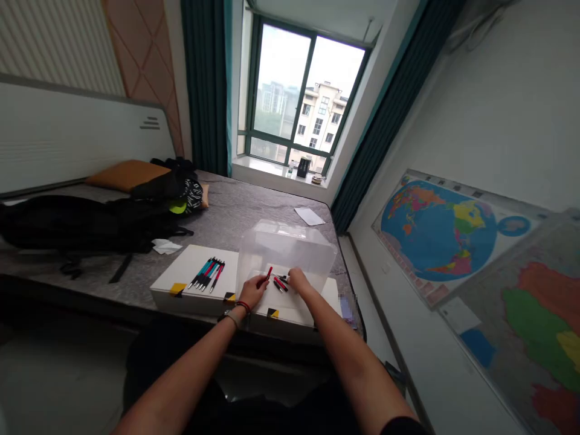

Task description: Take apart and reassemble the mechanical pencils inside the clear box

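My left hand [254, 292], with a red cord bracelet and a band at the wrist, is closed on a red pen [269, 273] that points up and away. My right hand [298, 280] is closed at the end of a dark pen [283, 278], its fingertips partly hidden. Between the hands lie a few loose red and black pens [279, 285], in front of a clear plastic bin [290, 244] that appears tipped on its side. To the left, a row of several teal, black and red pens [207, 273] rests on a white box [190, 260].
A grey-patterned bed surface [254, 196] carries the boxes. A black bag [81, 223], an orange pillow [127, 175] and a crumpled tissue [166, 246] lie at the left. White paper [309, 216] is behind the bin. A world map [439, 229] hangs on the right wall.
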